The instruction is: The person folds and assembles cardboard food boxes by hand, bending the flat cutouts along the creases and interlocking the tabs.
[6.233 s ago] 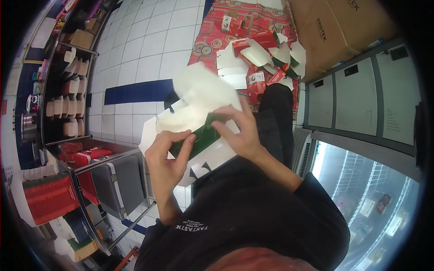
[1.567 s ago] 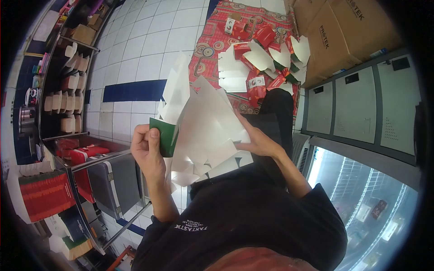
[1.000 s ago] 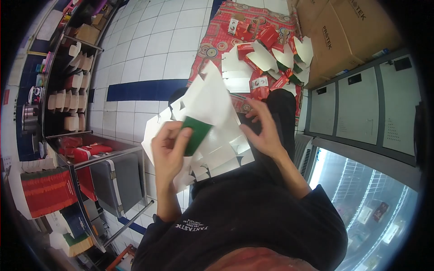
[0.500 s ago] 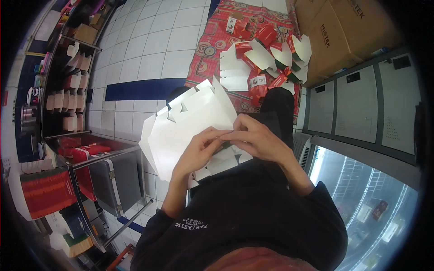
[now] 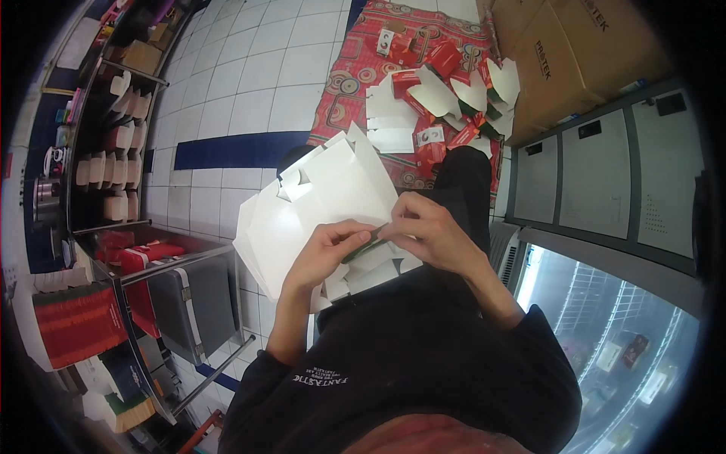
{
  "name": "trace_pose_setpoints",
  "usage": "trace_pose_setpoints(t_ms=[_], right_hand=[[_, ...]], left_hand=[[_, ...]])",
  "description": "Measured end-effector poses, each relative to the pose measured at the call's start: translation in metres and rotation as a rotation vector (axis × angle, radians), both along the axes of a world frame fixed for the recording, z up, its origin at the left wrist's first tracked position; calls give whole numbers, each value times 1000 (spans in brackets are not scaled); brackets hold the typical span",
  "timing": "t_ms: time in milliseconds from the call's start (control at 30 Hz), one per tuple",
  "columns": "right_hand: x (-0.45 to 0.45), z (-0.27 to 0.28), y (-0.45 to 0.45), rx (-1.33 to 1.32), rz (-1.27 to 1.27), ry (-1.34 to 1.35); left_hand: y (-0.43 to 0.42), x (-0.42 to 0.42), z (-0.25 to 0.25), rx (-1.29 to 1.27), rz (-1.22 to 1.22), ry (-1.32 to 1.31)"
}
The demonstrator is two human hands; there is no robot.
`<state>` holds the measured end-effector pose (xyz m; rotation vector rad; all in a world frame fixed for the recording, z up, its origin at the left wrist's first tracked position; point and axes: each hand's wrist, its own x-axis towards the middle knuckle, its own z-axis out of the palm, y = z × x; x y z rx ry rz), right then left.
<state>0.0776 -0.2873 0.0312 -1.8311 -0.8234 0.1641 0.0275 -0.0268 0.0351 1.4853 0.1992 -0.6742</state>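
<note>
White flat carton blanks [image 5: 302, 219] with cut tabs and slots lie in a loose stack across my lap. At the near side of the top carton blank, a folded-up flap [image 5: 365, 247] shows a dark green printed face. My left hand [image 5: 327, 251] has its thumb and fingers closed on this flap from the left. From the right, my right hand [image 5: 435, 231] pinches the same flap close by, its fingers bent. The part of the flap between the fingertips is partly hidden.
Folded red, green and white cartons [image 5: 454, 94] lie on a red patterned mat [image 5: 340, 98] ahead. Large brown boxes [image 5: 560, 68], grey lockers [image 5: 594, 178] and a lit glass cooler [image 5: 612, 340] stand at right. Metal shelving [image 5: 113, 219] with stacked cartons runs along the left.
My hands have moved slightly apart, and more of the green flap shows between them. The white stack has shifted slightly in my lap.
</note>
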Motion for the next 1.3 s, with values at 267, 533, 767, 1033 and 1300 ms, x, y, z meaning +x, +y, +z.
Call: trace_pose_setpoints(t_ms=[267,533,767,1033,1300], right_hand=[[-9,-4,19,64,-30,-16],[-25,-16,38,563,-329,391],[-31,1,58,433,-18,217],[-20,1,72,458,-206,411],[-20,-9,71,682,-470,501]], left_hand=[[-1,0,5,33,12,-198],[-34,-12,75,336,147,-647],[-55,-15,63,436,522,-1343],[-57,-23,32,392,655,-1335],[-31,-42,-1,778,120,-1303]])
